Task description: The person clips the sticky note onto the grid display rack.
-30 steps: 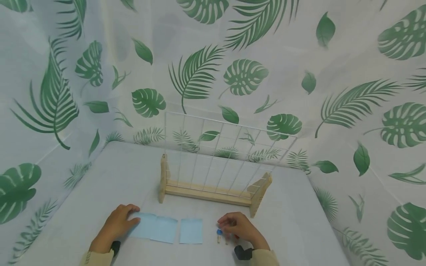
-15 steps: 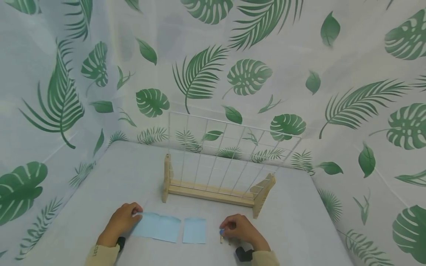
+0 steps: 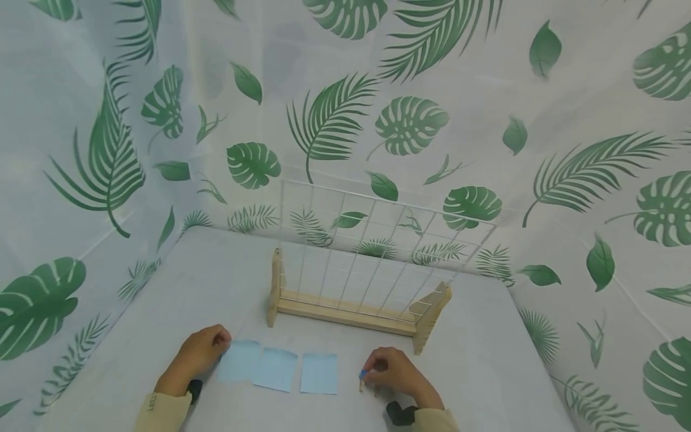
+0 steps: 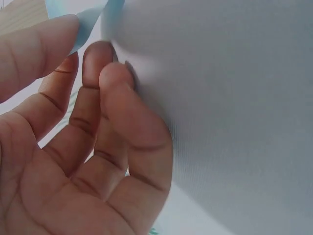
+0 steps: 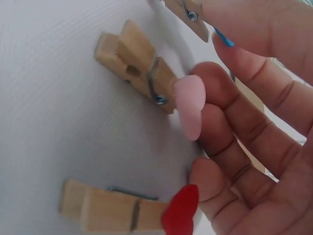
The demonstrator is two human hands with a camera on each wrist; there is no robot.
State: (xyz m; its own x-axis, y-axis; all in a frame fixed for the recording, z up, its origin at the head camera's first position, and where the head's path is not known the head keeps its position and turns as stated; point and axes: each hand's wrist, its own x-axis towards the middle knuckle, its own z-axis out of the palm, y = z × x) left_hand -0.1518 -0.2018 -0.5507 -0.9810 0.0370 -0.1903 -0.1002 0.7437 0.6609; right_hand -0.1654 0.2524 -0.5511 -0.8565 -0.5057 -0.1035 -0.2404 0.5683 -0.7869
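Observation:
My left hand (image 3: 201, 353) pinches the edge of the leftmost light-blue paper square (image 3: 240, 361); thumb and a finger grip that paper (image 4: 88, 27) in the left wrist view, the other fingers curled beside it. A middle blue square (image 3: 276, 369) slightly overlaps it, and a third blue square (image 3: 320, 373) lies apart to the right. Between thumb and index finger, my right hand (image 3: 395, 373) holds a small wooden clothespin (image 5: 188, 17) with a blue decoration. Below that hand lie a clothespin with a pink heart (image 5: 139, 71) and another with a red heart (image 5: 115, 208).
Behind the papers stands a white wire grid (image 3: 372, 258) in a wooden stand (image 3: 345, 316) with two side pieces. Leaf-printed white sheeting (image 3: 324, 54) encloses the white table (image 3: 227, 270) at the back and sides.
The left thumb and fingers have come together on the leftmost paper, which has shifted slightly against the middle one. The right fingers have lowered onto the blue-topped clothespin and now pinch it.

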